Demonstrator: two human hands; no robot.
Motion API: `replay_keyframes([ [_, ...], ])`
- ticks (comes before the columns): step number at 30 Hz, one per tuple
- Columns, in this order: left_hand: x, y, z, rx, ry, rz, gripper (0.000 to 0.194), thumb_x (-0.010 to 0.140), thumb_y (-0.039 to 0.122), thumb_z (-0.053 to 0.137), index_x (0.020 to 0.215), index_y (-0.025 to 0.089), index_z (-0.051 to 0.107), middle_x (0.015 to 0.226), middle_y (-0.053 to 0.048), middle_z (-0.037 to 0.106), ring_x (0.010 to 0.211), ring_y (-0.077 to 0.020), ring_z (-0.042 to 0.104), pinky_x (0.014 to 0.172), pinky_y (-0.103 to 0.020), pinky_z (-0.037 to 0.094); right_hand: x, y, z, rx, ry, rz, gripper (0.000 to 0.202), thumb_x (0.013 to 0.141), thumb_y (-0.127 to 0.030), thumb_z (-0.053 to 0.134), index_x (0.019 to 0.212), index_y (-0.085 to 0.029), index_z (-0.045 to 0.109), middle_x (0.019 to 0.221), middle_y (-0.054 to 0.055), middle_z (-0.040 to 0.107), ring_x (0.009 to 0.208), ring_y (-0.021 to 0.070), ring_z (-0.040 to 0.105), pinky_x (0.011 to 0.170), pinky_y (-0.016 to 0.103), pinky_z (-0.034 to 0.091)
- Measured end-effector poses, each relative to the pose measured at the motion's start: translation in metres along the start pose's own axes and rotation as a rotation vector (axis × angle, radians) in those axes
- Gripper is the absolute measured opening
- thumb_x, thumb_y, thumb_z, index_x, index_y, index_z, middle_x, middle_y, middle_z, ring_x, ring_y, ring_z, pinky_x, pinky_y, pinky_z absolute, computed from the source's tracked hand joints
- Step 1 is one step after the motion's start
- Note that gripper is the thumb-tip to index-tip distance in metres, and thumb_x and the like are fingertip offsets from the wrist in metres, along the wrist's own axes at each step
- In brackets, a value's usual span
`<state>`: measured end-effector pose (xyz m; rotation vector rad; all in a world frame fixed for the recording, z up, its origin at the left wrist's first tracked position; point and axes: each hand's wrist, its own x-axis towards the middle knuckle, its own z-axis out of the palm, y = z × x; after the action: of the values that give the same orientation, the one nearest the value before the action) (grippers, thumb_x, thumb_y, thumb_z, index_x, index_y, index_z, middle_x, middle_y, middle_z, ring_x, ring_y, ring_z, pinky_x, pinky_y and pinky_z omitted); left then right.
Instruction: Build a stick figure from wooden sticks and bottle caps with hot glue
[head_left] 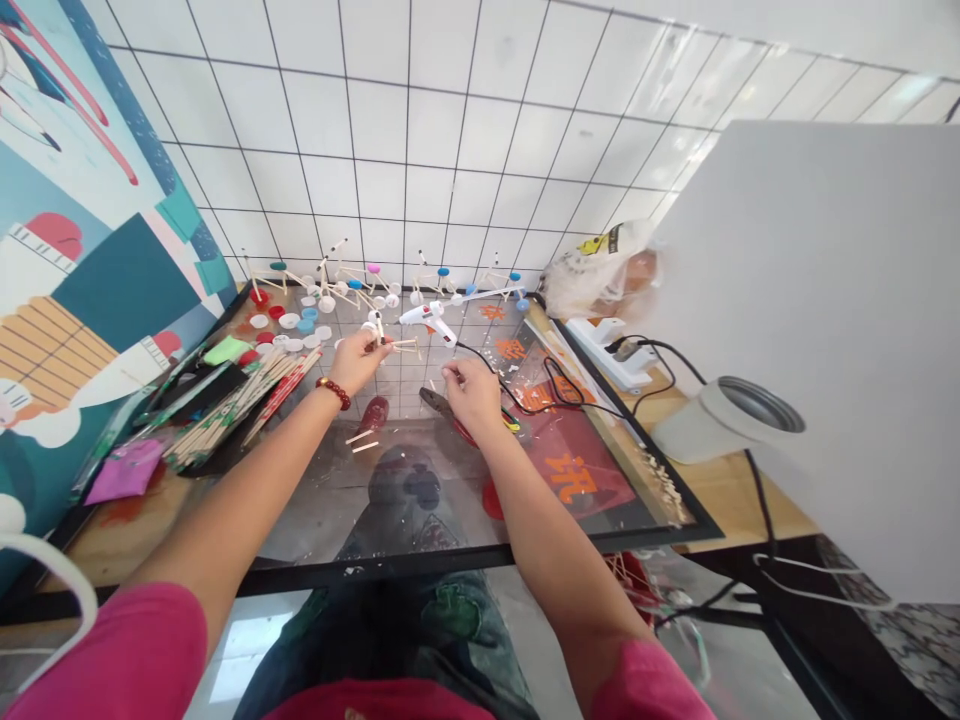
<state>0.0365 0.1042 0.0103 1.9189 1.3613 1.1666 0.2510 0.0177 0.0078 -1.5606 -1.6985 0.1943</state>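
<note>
My left hand [358, 362] is pinching a small stick figure [381, 335] just in front of the white glue gun [430, 321]. My right hand [472, 392] is pressing its fingertips together near the pliers [436, 402]; I cannot tell whether they are gripping anything. Bottle caps [306, 327] and wooden sticks [232, 405] are lying to my left.

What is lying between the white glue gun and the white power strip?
Between the glue gun and the power strip, the head view shows orange characters on the tabletop, scattered white bits and part of a black cord.
</note>
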Motion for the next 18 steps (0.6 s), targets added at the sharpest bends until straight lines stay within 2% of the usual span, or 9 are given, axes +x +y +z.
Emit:
replay_keyframes([
  [4, -0.026, 0.009, -0.016, -0.273, 0.033, -0.019, 0.035, 0.073, 0.048, 0.070, 0.089, 0.016, 0.072, 0.074, -0.002, 0.067, 0.065, -0.0154, 0.059, 0.062, -0.028, 0.047, 0.005, 0.004, 0.007, 0.345, -0.011, 0.122, 0.023, 0.086, -0.025, 0.052, 0.092, -0.019, 0.074, 0.096, 0.007, 0.075, 0.090, 0.0200, 0.064, 0.084, 0.033, 0.047],
  [8, -0.053, 0.019, -0.028, -0.355, 0.071, 0.006, 0.035, 0.073, 0.048, 0.073, 0.089, 0.017, 0.072, 0.094, -0.007, 0.072, 0.081, -0.0184, 0.065, 0.071, -0.031, 0.051, 0.004, -0.001, 0.012, 0.676, -0.099, 0.285, 0.027, 0.081, -0.039, 0.060, 0.091, -0.020, 0.076, 0.087, 0.004, 0.074, 0.084, 0.0188, 0.064, 0.080, 0.032, 0.048],
  [10, -0.062, 0.022, -0.030, -0.359, 0.074, 0.022, 0.032, 0.074, 0.046, 0.072, 0.088, 0.018, 0.071, 0.103, -0.008, 0.072, 0.090, -0.0205, 0.066, 0.075, -0.032, 0.053, 0.002, -0.006, 0.013, 0.764, -0.118, 0.328, 0.031, 0.075, -0.046, 0.066, 0.089, -0.020, 0.076, 0.082, 0.003, 0.073, 0.077, 0.0169, 0.062, 0.077, 0.031, 0.047],
  [13, -0.068, 0.028, -0.030, -0.318, 0.069, 0.050, 0.025, 0.077, 0.042, 0.069, 0.086, 0.019, 0.070, 0.104, -0.007, 0.073, 0.099, -0.0218, 0.066, 0.081, -0.034, 0.053, -0.001, -0.013, 0.011, 0.849, -0.156, 0.357, 0.038, 0.067, -0.052, 0.072, 0.085, -0.020, 0.075, 0.075, 0.000, 0.070, 0.068, 0.0132, 0.056, 0.069, 0.028, 0.044],
  [18, -0.071, 0.040, -0.033, -0.280, 0.016, 0.096, 0.022, 0.077, 0.041, 0.068, 0.085, 0.020, 0.070, 0.104, -0.006, 0.073, 0.098, -0.0218, 0.066, 0.079, -0.034, 0.055, -0.004, -0.021, 0.009, 0.923, -0.240, 0.372, 0.042, 0.064, -0.060, 0.074, 0.071, -0.019, 0.072, 0.062, -0.002, 0.060, 0.057, 0.0091, 0.047, 0.056, 0.024, 0.035],
])
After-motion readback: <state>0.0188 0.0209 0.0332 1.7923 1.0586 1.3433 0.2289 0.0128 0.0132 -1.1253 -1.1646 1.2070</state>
